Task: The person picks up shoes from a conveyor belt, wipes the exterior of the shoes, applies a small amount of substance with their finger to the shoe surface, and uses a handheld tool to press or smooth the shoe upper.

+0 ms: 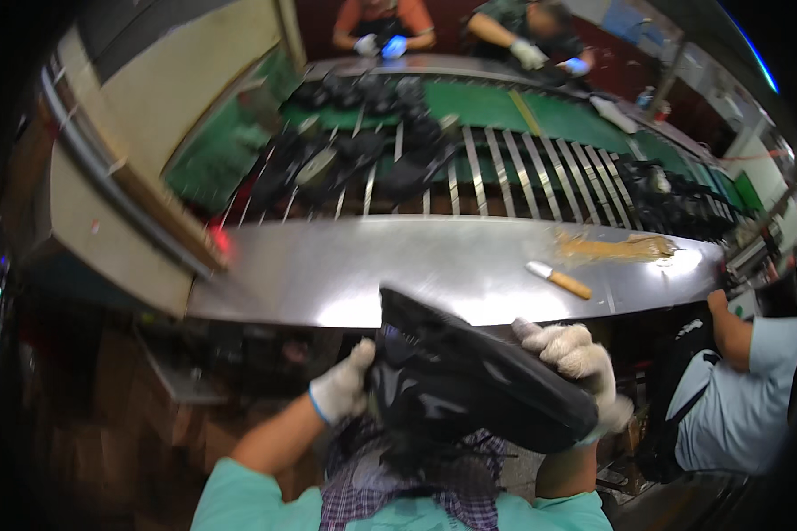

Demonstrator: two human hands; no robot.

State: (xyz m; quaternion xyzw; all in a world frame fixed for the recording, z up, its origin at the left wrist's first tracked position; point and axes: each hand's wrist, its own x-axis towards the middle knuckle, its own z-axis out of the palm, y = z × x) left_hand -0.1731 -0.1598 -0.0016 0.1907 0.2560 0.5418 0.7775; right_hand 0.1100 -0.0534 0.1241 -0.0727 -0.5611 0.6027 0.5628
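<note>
Left hand [341, 388] gripped black bag [474, 380] at left, right hand [583, 365] at right, by steel table's [328, 265] near edge. Apparently bag-handling step; next move likely needed steady two-handed support.

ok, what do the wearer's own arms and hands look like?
Left hand and right hand: off-white, fabric-looking gloves. The left cuff has a blue edge; can't tell for the right. Both sleeves are short, mint-green.

The wearer's two gloved hands [344, 382] [580, 361], one black bag [469, 380] between them, one wooden-handled knife [561, 280], three co-workers [398, 13] [494, 34] [739, 411]
</note>
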